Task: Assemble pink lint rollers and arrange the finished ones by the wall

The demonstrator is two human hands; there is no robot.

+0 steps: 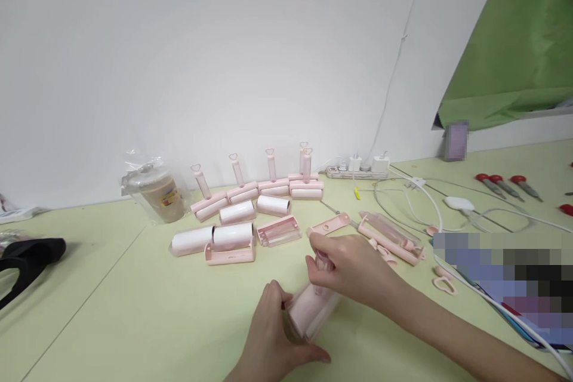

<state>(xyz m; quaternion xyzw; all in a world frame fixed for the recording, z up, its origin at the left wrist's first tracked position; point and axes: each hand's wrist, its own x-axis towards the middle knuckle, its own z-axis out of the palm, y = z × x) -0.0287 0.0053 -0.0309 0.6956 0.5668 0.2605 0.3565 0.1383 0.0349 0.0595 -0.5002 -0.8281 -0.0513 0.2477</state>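
In the head view a pink lint roller with a clear cover (pixel 312 312) is held between both hands, low and just right of centre. My left hand (pixel 274 334) curves around its lower left end, thumb below and fingers above. My right hand (pixel 342 259) is closed on the roller's upper part, thumb and forefinger pinching the short clear and pink handle. Beyond them lie a pink open holder (pixel 230 253), another holder with a clear cover (pixel 279 231) and a flat pink piece (pixel 330 224).
White rolls (pixel 236 212) lie behind. Several upright pink rollers (pixel 274 186) line the wall. A bagged cup (pixel 163 194) is at left, a power strip (pixel 357 173) at back. Cables, pink parts (pixel 391 237), red-handled screwdrivers (pixel 510 185) and black straps (pixel 33 253) lie around.
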